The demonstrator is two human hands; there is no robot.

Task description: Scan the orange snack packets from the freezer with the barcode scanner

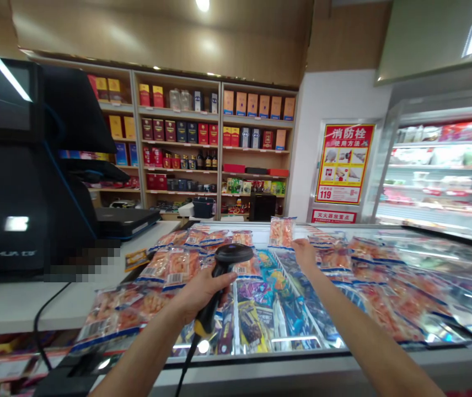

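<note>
A black barcode scanner (232, 253) with a yellow-tipped handle is wrapped in the fingers of my left hand (208, 286), its cord trailing down past the freezer's front edge. My right hand (305, 257) pinches the lower right side of a clear plastic food packet (282, 231) with orange-pink contents, held upright over the glass top. Similar packets with blue edges and barcodes, such as one pack (181, 267), lie in piles to the left, and more packets (379, 309) lie to the right. What the scanner's head covers beneath it is partly hidden.
Under the glass of the chest freezer (277, 357) lie colourful wrapped goods. A black checkout terminal (16, 209) stands on the white counter (95, 292) at left, with a cable hanging from it. Shelves of boxes (178, 132) line the back wall, and a lit display fridge (446, 165) is at right.
</note>
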